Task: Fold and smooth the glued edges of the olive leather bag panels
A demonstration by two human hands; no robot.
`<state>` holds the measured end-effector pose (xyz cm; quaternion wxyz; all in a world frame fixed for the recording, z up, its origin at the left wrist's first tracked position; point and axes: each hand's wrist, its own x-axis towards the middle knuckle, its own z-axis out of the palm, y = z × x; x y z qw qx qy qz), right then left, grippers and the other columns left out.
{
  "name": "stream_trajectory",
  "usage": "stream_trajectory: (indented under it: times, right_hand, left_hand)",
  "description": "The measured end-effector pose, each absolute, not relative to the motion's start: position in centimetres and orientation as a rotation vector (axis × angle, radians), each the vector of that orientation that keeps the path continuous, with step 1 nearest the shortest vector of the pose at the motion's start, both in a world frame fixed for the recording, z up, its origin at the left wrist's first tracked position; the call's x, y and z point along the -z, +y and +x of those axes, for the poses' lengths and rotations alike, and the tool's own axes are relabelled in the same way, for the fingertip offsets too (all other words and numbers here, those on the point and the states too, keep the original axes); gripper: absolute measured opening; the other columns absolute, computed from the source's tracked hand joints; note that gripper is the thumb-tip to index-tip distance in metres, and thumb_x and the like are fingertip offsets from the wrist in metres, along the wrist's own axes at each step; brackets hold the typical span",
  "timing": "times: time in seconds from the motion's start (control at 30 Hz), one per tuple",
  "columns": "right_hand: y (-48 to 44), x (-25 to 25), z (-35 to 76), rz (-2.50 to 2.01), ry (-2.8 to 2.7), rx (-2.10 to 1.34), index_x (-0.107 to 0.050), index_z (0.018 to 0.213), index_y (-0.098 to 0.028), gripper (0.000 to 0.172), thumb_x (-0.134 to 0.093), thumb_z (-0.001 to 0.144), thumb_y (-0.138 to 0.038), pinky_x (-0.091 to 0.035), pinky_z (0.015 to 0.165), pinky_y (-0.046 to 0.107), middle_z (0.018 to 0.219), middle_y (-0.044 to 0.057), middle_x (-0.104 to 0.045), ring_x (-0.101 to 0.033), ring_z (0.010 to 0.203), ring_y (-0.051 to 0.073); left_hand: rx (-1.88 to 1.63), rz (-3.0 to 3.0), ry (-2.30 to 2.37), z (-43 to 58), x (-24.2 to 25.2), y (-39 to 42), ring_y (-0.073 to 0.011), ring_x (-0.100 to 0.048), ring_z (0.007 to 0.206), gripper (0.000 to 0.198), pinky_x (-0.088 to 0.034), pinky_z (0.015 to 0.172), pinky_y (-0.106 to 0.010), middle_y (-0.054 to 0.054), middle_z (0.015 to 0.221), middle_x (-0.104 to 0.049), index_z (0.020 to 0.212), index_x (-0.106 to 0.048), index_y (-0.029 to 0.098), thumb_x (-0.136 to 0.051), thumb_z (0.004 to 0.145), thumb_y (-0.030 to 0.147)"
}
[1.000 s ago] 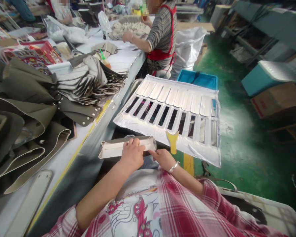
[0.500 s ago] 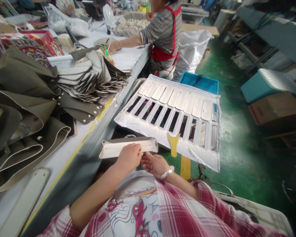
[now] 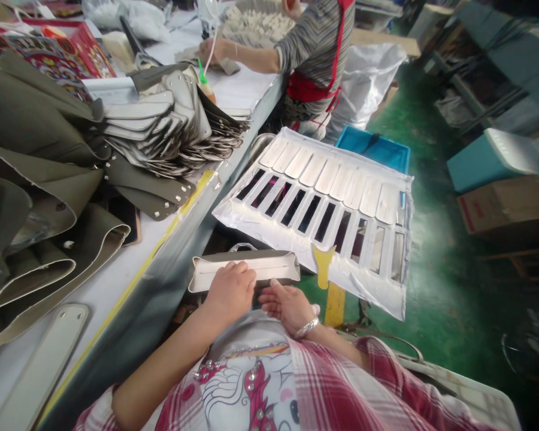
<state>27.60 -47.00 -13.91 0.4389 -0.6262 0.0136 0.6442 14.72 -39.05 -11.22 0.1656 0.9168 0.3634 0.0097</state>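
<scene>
A long narrow grey piece with a cream inner face (image 3: 269,267) lies in front of my body, short of the white rack. My left hand (image 3: 233,290) is over its front edge, fingers curled down onto the cream face; what they hold, if anything, is hidden. Just right of it, my right hand (image 3: 290,304) has its fingers spread a little beside the piece's lower edge, thumb near that edge, holding nothing visible. Beyond the piece, the white slotted rack (image 3: 269,224) carries a row of pale rounded strips (image 3: 312,169). A yellow forked tool (image 3: 323,266) rests at the rack's near edge.
On the table at left are folded olive-grey pieces (image 3: 40,120), a stack of pale straps (image 3: 179,114) and one pale strip (image 3: 49,359). A person (image 3: 317,54) works at the far table. A blue crate (image 3: 372,149) stands behind the rack; boxes (image 3: 507,206) stand at right.
The view has shifted slightly. My left hand has moved left along the piece, widening the gap to my right hand, whose fingers now look more apart.
</scene>
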Motion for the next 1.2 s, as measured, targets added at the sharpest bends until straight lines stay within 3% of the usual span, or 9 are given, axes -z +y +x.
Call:
stream_trajectory:
  times: [0.4,0.5,0.57,0.7,0.83,1.2]
  right_hand:
    - [-45.4,13.5,25.6,-1.487,0.051,-1.744,-0.06,0.071,-0.007,0.036,-0.048,0.09,-0.034,-0.042,0.039,0.018,0.056,0.007,-0.063,-0.058,0.043,0.011]
    - [-45.2,13.6,25.3,-1.475,0.041,-1.764,-0.062,0.073,-0.006,0.035,-0.05,0.089,-0.035,-0.041,0.04,0.019,0.061,0.009,-0.065,-0.059,0.045,0.011]
    - [-45.1,13.7,25.3,-1.49,0.037,-1.765,-0.063,0.074,-0.006,0.035,-0.052,0.088,-0.037,-0.041,0.04,0.019,0.063,0.009,-0.066,-0.059,0.045,0.011]
    - [-45.0,13.7,25.0,-1.525,0.024,-1.764,-0.063,0.074,-0.007,0.035,-0.054,0.086,-0.038,-0.041,0.041,0.019,0.063,0.009,-0.066,-0.059,0.046,0.012]
    - [-44.7,13.6,24.2,-1.54,0.007,-1.767,-0.063,0.074,-0.007,0.035,-0.052,0.087,-0.037,-0.041,0.041,0.019,0.063,0.01,-0.066,-0.059,0.046,0.012]
    - [-43.8,13.0,22.0,-1.609,-0.014,-1.798,-0.062,0.077,-0.006,0.034,-0.047,0.091,-0.033,-0.042,0.04,0.019,0.064,0.009,-0.066,-0.059,0.045,0.011]
  left_hand:
    - [-0.048,2.55,1.024,14.4,11.5,-38.0,-0.0202,-0.051,0.079,0.015,-0.04,0.071,-0.033,-0.004,0.078,-0.055,0.07,-0.054,0.019,-0.045,0.083,0.019]
    - [-0.142,2.471,1.109,12.7,11.0,-37.4,-0.0189,-0.051,0.081,0.003,-0.042,0.072,-0.031,-0.004,0.084,-0.053,0.08,-0.053,0.018,-0.052,0.08,0.021]
    - [-0.222,2.461,1.16,10.8,10.8,-36.9,-0.02,-0.05,0.088,0.011,-0.042,0.076,-0.033,-0.005,0.093,-0.053,0.085,-0.053,0.018,-0.058,0.077,0.024]
    - [-0.229,2.53,1.09,7.3,11.3,-36.6,-0.0237,-0.047,0.098,0.012,-0.039,0.081,-0.039,-0.004,0.104,-0.054,0.075,-0.057,0.02,-0.058,0.079,0.031]
    - [-0.338,2.545,1.152,6.6,12.1,-37.2,-0.025,-0.044,0.108,0.015,-0.034,0.089,-0.044,-0.004,0.115,-0.053,0.074,-0.062,0.022,-0.051,0.083,0.026]
    - [-0.348,2.558,1.284,7.7,11.8,-37.5,-0.0265,-0.044,0.107,0.013,-0.027,0.101,-0.05,-0.007,0.118,-0.052,0.069,-0.061,0.019,-0.051,0.077,0.018]
